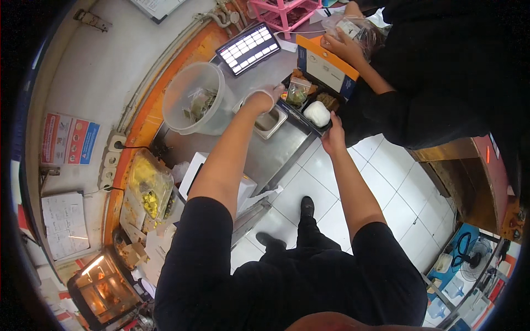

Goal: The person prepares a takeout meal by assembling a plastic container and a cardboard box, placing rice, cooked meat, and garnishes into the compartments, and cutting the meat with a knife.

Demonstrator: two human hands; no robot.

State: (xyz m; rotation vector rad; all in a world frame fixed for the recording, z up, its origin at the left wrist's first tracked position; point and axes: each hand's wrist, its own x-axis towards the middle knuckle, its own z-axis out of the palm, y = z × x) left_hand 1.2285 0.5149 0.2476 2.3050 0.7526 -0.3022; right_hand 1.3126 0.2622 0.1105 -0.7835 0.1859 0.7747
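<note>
An open cardboard meal box [304, 119] sits at the counter's edge, its orange and dark-blue lid [325, 66] raised at the back. Inside are a white wrapped bundle [317, 113], a clear zip bag of green vegetables [298, 91] and brown food pieces [327, 100]. My left hand [267, 99], in a clear plastic glove, holds the box's left side. My right hand [334, 134] grips its front right corner, thumb at the rim. A steel food pan [271, 124] lies under my left wrist; the hand partly hides it.
Another person's hand [345, 47] is over the lid, near clear plastic bags. On the steel counter [285, 153] stand a large translucent tub [198, 99] with small packets and a lit tablet [249, 49]. A bag of yellow items [151, 186] lies left, by power sockets [108, 165].
</note>
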